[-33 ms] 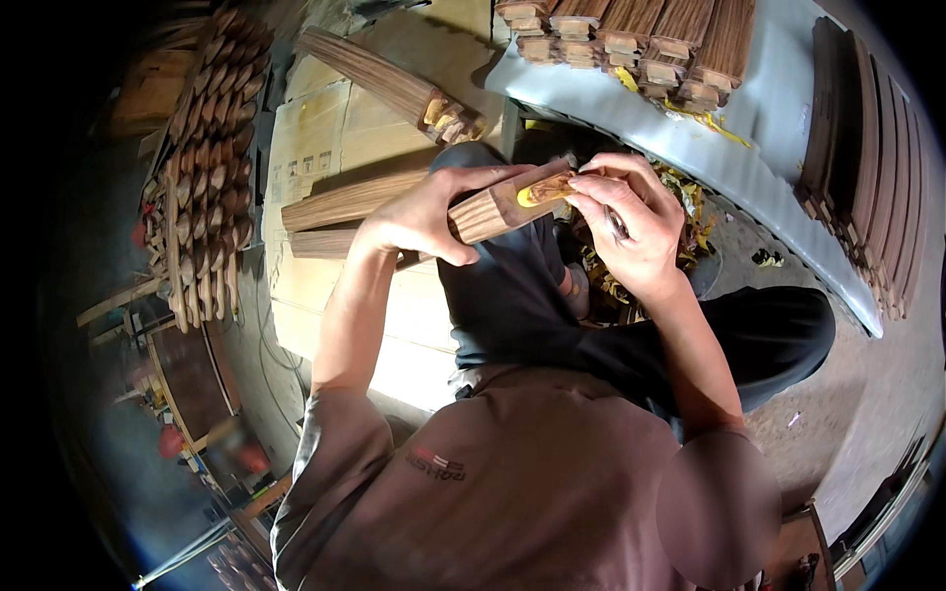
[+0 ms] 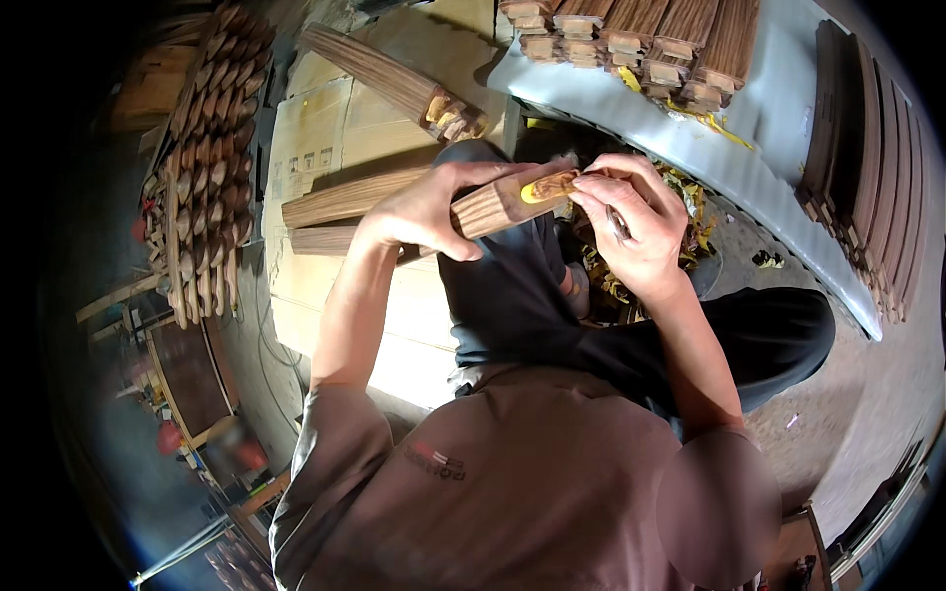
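My left hand [image 2: 424,215] is closed around a striped brown wooden piece [image 2: 485,213], held over my knee. Yellow tape [image 2: 540,189] covers part of the piece's shaped end, beside bare reddish-brown wood. My right hand [image 2: 636,212] is pinched, its thumb and fingertips at that end. A slim, shiny metal tool [image 2: 618,225] shows between its curled fingers; its tip is hidden, so its exact kind is unclear. To the left, two similar wooden pieces [image 2: 340,202] lie side by side, partly behind my left hand and forearm. Another wooden piece [image 2: 379,77] with yellow on its end lies farther off.
Cardboard [image 2: 305,295] lies under the loose pieces. Stacked wooden pieces [image 2: 631,39] and curved dark strips [image 2: 867,167] rest on a pale sheet [image 2: 778,118]. Yellow scraps [image 2: 695,231] fill a spot beyond my legs. A tall stack of shaped wood [image 2: 207,177] stands left.
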A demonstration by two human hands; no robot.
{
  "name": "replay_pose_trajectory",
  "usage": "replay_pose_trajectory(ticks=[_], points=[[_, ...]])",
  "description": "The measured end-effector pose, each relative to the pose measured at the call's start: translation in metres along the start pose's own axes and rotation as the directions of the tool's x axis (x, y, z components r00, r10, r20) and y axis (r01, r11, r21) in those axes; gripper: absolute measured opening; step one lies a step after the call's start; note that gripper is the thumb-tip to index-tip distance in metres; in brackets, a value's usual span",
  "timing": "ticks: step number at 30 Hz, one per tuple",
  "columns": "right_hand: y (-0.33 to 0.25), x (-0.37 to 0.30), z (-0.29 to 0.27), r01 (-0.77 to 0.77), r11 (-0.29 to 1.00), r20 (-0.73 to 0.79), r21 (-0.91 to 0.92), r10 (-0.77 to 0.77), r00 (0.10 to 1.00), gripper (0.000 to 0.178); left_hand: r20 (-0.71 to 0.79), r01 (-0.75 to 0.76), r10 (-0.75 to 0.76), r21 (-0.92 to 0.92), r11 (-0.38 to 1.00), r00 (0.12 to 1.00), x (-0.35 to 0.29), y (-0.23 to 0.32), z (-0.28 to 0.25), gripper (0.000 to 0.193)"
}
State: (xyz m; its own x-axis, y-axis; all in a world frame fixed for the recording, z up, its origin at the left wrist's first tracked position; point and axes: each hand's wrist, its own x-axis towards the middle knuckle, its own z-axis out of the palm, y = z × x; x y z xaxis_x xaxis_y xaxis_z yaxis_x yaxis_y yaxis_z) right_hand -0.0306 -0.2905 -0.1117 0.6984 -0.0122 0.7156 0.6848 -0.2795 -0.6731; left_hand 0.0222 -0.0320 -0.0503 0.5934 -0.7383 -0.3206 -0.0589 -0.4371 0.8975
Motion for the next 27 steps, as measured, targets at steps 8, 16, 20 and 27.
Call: replay_pose_trajectory(ticks=[8,16,20,27], points=[[0.006,0.003,-0.012,-0.176,0.980,0.123,0.092,0.164,0.979,0.014,-0.299,0.063,0.064,0.399,0.915,0.952,0.001,0.022,0.027,0.060],[-0.003,0.007,-0.009,-0.237,0.966,0.171,0.100,0.218,0.961,0.011,-0.142,0.022,0.020,0.289,0.957,0.990,0.004,-0.001,0.002,0.057],[0.010,-0.002,-0.009,-0.340,0.927,0.124,0.159,0.322,0.938,0.011,-0.333,0.010,0.140,0.412,0.911,0.932,0.010,0.001,0.007,0.061],[0.004,0.000,-0.008,-0.602,0.798,0.099,0.018,0.598,0.796,0.013,-0.337,0.085,0.147,0.586,0.806,0.930,0.026,-0.018,-0.002,0.079]])
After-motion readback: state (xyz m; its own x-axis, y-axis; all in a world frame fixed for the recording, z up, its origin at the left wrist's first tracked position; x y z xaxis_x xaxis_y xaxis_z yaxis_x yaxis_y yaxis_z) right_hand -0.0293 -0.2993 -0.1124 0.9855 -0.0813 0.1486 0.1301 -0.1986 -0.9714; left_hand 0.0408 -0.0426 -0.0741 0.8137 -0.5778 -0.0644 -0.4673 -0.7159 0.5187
